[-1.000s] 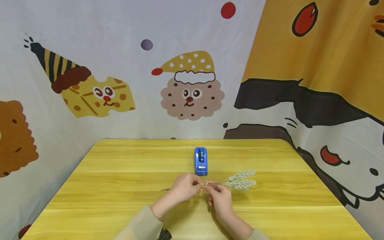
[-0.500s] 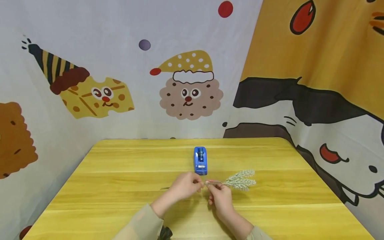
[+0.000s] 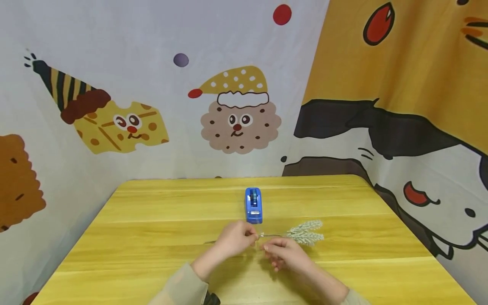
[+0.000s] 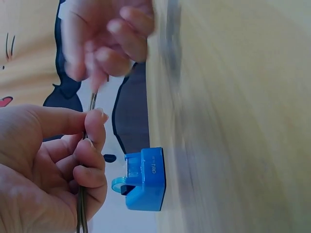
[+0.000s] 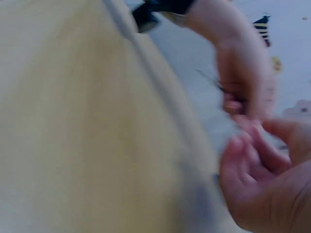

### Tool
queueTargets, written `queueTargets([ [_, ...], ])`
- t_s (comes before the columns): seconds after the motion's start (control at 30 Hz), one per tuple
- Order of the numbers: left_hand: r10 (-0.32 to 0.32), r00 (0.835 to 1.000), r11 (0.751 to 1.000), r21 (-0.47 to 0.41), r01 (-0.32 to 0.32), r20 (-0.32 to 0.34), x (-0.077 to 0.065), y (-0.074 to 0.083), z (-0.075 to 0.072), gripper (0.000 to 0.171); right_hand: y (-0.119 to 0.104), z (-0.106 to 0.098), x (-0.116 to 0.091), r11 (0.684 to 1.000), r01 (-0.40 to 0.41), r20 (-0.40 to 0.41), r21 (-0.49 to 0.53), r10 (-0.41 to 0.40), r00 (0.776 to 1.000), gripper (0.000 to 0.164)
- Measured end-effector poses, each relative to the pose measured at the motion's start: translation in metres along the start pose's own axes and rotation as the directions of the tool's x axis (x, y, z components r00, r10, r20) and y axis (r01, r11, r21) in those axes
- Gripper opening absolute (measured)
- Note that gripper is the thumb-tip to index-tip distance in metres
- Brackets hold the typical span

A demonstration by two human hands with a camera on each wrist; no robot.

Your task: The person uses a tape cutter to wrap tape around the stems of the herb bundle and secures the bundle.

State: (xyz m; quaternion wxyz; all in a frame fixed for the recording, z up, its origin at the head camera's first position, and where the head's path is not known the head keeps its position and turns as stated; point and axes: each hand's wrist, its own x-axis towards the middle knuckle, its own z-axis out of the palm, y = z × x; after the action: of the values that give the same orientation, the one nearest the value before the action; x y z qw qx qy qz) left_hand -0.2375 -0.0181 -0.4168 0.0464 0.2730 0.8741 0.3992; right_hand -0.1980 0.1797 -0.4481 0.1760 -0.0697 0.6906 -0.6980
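My left hand (image 3: 235, 238) pinches thin dark stems (image 3: 272, 235) between thumb and fingers. Pale green, wheat-like heads (image 3: 306, 233) spread from their right end, and the cut ends poke out left of the hand. A small shiny bit of clear tape (image 3: 262, 234) shows on the stems beside the left fingertips. Just below them, my right hand (image 3: 286, 255) is off the stems, its fingers loosely bent with nothing visible in them. The left wrist view shows the stems (image 4: 81, 208) running through the left fingers (image 4: 90, 155), with the right hand (image 4: 114, 41) blurred above.
A blue tape dispenser (image 3: 253, 207) stands on the wood-grain table (image 3: 171, 207) just beyond the hands. Behind the table hangs a cloth (image 3: 152, 51) printed with cartoon figures.
My right hand has let go of the stems and moved down, toward the table's near side. The left hand keeps its pinch in about the same place.
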Motion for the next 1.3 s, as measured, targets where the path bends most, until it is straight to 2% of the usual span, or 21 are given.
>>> queueTargets([
  [0.07, 0.001, 1.000, 1.000, 0.003, -0.001, -0.010, -0.001, 0.002, 0.000, 0.008, -0.019, -0.010, -0.005, 0.998, 0.025, 0.131, -0.062, -0.017, 0.991, 0.039],
  [0.13, 0.001, 1.000, 1.000, 0.008, -0.001, -0.019, -0.001, 0.003, -0.001, 0.008, -0.041, -0.019, -0.007, 0.990, 0.060, 0.209, -0.125, -0.033, 0.977, 0.039],
  [0.2, 0.002, 1.000, 1.000, 0.009, -0.002, -0.023, -0.001, 0.004, -0.001, 0.009, -0.063, -0.027, -0.006, 0.970, 0.109, 0.239, -0.215, -0.056, 0.969, 0.036],
  [0.27, 0.009, 1.000, 1.000, 0.013, -0.008, -0.027, -0.001, 0.004, -0.001, 0.010, -0.080, -0.035, 0.001, 0.934, 0.162, 0.249, -0.318, -0.082, 0.965, 0.033],
  [0.3, 0.011, 1.000, 1.000, 0.014, -0.010, -0.029, -0.002, 0.004, -0.001, 0.011, -0.086, -0.040, 0.007, 0.901, 0.193, 0.257, -0.389, -0.095, 0.962, 0.031],
  [0.4, 0.022, 0.999, 1.000, 0.013, -0.022, -0.033, -0.003, 0.003, -0.001, 0.011, -0.094, -0.051, 0.028, 0.757, 0.271, 0.299, -0.595, -0.105, 0.949, 0.025],
  [0.5, 0.026, 0.999, 1.000, 0.011, -0.026, -0.038, -0.005, 0.001, 0.000, 0.011, -0.089, -0.056, 0.047, 0.622, 0.316, 0.377, -0.717, -0.035, 0.925, 0.022],
  [0.53, 0.025, 0.999, 1.000, 0.008, -0.025, -0.039, -0.005, 0.001, 0.000, 0.011, -0.087, -0.056, 0.051, 0.601, 0.316, 0.398, -0.734, 0.004, 0.917, 0.021],
  [0.63, 0.014, 0.999, 1.000, 0.002, -0.014, -0.044, -0.005, 0.001, 0.002, 0.011, -0.081, -0.051, 0.058, 0.608, 0.293, 0.440, -0.738, 0.105, 0.892, 0.018],
  [0.73, 0.007, 0.999, 1.000, 0.001, -0.007, -0.043, -0.004, 0.001, 0.004, 0.010, -0.076, -0.046, 0.060, 0.630, 0.273, 0.447, -0.727, 0.133, 0.884, 0.013],
  [0.83, 0.011, 0.999, 1.000, -0.002, -0.012, -0.044, -0.005, 0.000, 0.004, 0.009, -0.071, -0.043, 0.061, 0.651, 0.270, 0.444, -0.709, 0.116, 0.888, 0.010],
  [0.9, 0.016, 0.999, 1.000, -0.006, -0.016, -0.042, -0.005, -0.001, 0.004, 0.008, -0.068, -0.041, 0.060, 0.678, 0.256, 0.434, -0.689, 0.103, 0.895, 0.009],
  [1.03, 0.020, 1.000, 1.000, -0.002, -0.020, -0.022, -0.006, -0.003, 0.002, 0.007, -0.063, -0.036, 0.056, 0.703, 0.239, 0.404, -0.670, 0.076, 0.911, 0.007],
  [1.17, 0.006, 0.999, 1.000, -0.009, -0.006, 0.042, -0.004, -0.006, -0.001, 0.009, -0.059, -0.031, 0.055, 0.680, 0.255, 0.386, -0.688, 0.046, 0.921, 0.009],
  [1.3, -0.044, 0.989, 0.998, -0.042, 0.051, 0.141, -0.004, -0.009, -0.005, 0.016, -0.057, -0.027, 0.055, 0.663, 0.254, 0.363, -0.704, 0.029, 0.931, 0.015],
])
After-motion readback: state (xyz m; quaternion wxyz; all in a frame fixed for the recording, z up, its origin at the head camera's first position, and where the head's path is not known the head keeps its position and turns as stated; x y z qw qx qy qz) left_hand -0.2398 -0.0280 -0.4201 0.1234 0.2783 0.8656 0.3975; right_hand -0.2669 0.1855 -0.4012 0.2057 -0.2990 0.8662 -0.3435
